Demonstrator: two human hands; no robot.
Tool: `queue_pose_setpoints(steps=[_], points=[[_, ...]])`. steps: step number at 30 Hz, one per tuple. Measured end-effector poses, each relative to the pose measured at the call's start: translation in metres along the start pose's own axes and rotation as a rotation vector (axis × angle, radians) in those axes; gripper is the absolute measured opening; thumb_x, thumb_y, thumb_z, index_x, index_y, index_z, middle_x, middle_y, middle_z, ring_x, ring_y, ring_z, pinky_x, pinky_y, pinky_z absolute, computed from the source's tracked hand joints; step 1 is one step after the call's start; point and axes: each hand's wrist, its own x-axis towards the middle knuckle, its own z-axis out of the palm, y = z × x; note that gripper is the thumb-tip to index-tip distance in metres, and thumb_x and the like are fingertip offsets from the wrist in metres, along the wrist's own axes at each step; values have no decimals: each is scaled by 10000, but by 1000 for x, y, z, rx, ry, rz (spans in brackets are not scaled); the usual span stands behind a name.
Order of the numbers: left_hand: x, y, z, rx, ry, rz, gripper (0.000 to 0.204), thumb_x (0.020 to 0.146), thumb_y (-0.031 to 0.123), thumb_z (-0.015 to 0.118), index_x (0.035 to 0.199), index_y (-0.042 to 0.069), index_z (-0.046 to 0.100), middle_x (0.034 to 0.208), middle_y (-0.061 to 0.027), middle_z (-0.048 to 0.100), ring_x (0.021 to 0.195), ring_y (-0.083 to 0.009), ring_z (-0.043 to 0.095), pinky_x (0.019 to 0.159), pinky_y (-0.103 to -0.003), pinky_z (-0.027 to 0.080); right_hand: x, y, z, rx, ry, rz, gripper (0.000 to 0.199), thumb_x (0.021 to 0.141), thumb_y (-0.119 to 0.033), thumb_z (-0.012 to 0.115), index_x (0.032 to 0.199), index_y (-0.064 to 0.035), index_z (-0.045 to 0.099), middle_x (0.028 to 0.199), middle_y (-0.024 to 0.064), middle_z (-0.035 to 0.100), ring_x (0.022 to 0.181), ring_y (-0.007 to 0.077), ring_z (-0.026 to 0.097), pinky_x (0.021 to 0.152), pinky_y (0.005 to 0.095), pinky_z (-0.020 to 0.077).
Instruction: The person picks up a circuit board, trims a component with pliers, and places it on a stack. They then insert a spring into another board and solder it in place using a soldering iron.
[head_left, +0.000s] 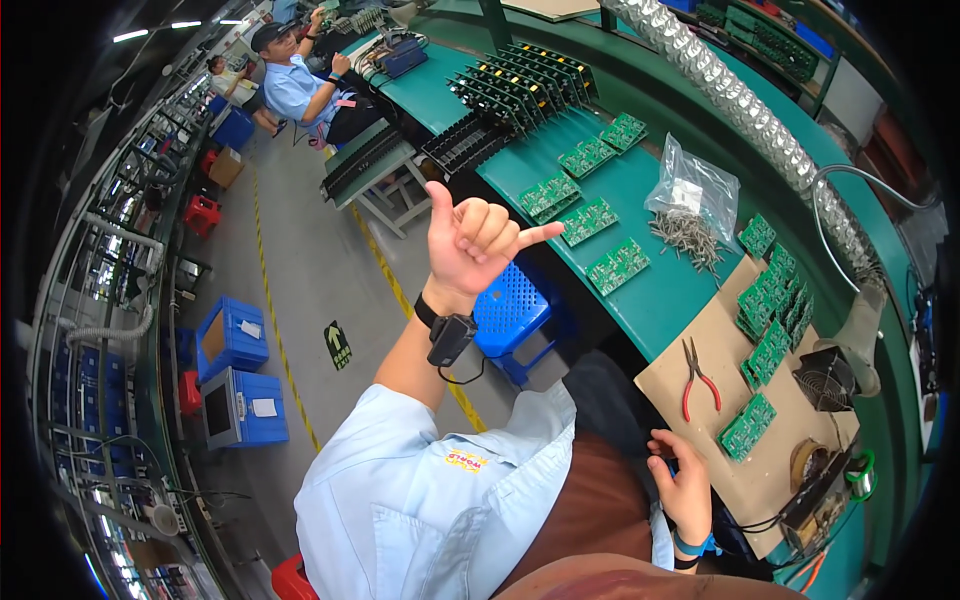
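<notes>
My left hand (468, 245) is raised over the aisle, palm showing. Its thumb and little finger stretch out, the three middle fingers curl into the palm, and nothing is in it. A black strapped device (452, 339) sits on that wrist. Low by the bench edge, my right hand (684, 490) is empty, its fingers loosely bent and thumb apart. It is near brown paper (665, 372), where red-handled pliers (694, 372) lie with their jaws pointing away. Green circuit boards (748, 427) lie on the paper, several of them stacked. More boards (619, 266) are on the green bench.
A clear bag (697, 180) sits by a pile of small metal parts (686, 232). Boards stand upright in black racks (522, 90). A flexible silver duct (720, 80) crosses the right. A blue stool (513, 308) stands beside the bench. Farther back sits a co-worker (295, 85).
</notes>
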Motion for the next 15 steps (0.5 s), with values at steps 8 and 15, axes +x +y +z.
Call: queue_pose_setpoints(steps=[8,15], points=[[19,-35,-2,103,-68,-80,769,1028,721,150,524,162,310,503,42,310,463,-110,311,1151,-695,300,9,0,-8,16,-26,-21,360,870,67,650,1229,35,651,1054,162,731,954,232,708,861,325,552],[35,-49,-2,130,-94,-118,781,1016,743,142,517,167,311,502,48,316,460,-108,308,1137,-687,323,14,3,-21,110,-58,-3,365,872,66,649,1235,33,648,1062,160,731,976,221,704,876,318,547]])
